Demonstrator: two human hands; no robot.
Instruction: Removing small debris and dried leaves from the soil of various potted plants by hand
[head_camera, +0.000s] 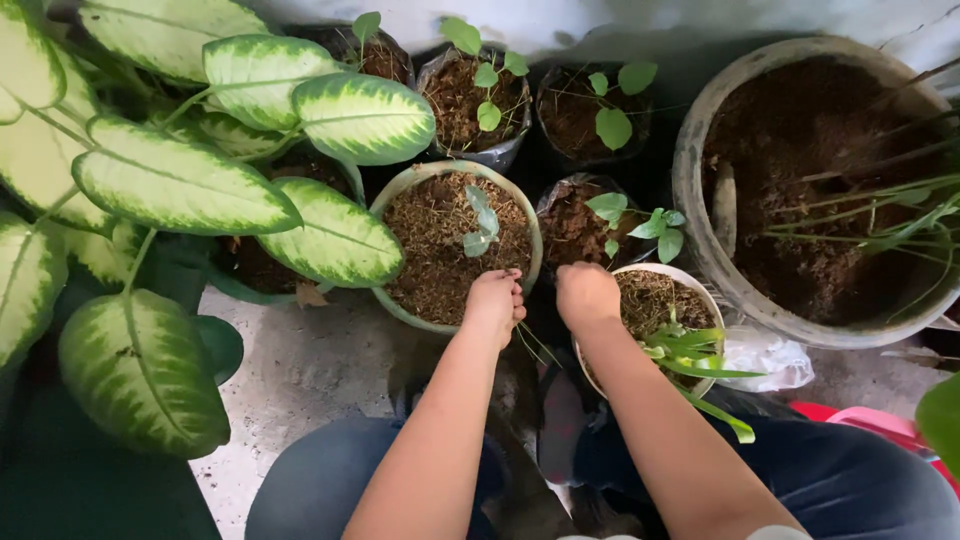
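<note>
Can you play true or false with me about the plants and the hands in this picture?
1. The left hand rests on the rim of the grey pot. True.
2. The right hand holds a watering can. False: it is a closed fist at the small white pot, with no can in sight.
3. The big round pot on the right is full of water. False: it holds dark soil.
4. The spotted leaves are on the left. True.
5. The small seedling in the grey pot has red flowers. False: only green leaves.
</note>
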